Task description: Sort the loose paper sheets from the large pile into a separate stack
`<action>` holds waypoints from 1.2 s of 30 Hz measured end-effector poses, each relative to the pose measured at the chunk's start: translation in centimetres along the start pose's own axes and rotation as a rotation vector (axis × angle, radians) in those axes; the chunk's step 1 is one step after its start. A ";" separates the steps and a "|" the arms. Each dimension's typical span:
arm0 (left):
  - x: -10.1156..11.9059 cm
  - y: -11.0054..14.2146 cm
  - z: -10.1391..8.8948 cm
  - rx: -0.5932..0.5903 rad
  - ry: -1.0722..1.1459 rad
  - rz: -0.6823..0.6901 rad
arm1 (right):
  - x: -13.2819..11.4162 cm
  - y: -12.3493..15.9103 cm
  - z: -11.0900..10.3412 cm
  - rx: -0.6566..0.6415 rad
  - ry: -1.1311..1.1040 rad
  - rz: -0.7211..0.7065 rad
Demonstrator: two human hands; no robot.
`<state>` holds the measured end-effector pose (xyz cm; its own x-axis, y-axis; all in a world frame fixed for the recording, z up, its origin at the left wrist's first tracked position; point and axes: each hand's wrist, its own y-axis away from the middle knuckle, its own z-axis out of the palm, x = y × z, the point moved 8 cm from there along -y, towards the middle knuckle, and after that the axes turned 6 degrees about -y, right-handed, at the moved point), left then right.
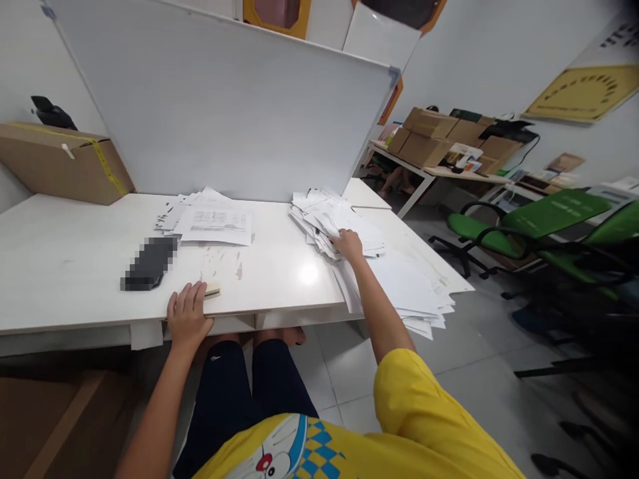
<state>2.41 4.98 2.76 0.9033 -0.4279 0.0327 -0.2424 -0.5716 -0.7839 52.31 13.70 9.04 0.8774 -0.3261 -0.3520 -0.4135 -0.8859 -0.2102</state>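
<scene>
My left hand [190, 316] lies over the front edge of the white desk, fingers stretched out flat on the top. Right beside its fingertips is a small beige block-like item [212, 291], whose kind I cannot make out. My right hand [348, 245] is on the messy pile of papers [319, 209] at the right, its fingers curled around the near edge of some sheets; the fingertips are partly hidden. Below it, a spread stack of white sheets [404, 286] overhangs the desk's front edge. A smaller stack of printed papers [217, 225] sits left of centre.
A black pixelated object [150, 264] lies on the desk [60, 266] at the left. Behind the papers stands a large whiteboard [234, 106]. A cardboard box [64, 163] is at the back left. Green chairs [554, 213] and a box-laden table [449, 169] stand to the right.
</scene>
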 end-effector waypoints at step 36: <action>17.9 -0.3 2.0 -0.581 0.332 0.389 | -3.7 7.3 2.3 0.119 0.089 -0.068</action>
<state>19.38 -1.12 2.38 0.5840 -0.8080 0.0780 -0.7500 -0.5739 -0.3288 45.49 9.22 6.74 0.9203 -0.2988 -0.2524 -0.3734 -0.8633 -0.3394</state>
